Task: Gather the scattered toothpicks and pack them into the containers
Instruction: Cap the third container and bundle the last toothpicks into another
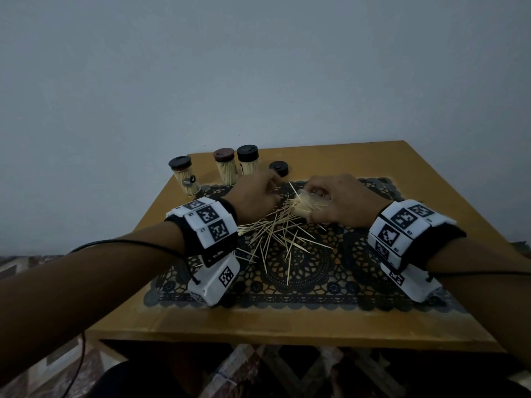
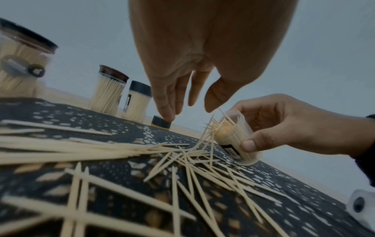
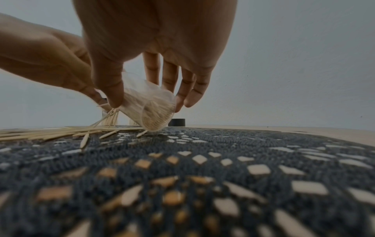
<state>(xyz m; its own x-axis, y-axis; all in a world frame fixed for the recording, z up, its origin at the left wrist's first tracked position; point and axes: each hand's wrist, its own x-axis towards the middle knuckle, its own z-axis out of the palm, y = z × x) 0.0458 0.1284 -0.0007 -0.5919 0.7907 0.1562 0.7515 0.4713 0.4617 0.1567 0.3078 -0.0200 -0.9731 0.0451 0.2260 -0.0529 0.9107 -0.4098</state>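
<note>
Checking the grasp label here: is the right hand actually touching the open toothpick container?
Touching. In the left wrist view the right hand pinches the tilted clear container, thumb on its near side and fingers behind; the right wrist view agrees.

Your right hand (image 1: 342, 201) curls closed in a grip; your left hand (image 1: 254, 196) hovers beside it, fingers seemingly relaxed.

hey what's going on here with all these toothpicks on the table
A person is packing spilled toothpicks into small clear jars. The right hand grips an open jar, tilted on the dark lace mat, partly filled. The left hand hovers open beside its mouth. Three capped, full jars and a loose lid stand behind; many toothpicks remain scattered.
</note>
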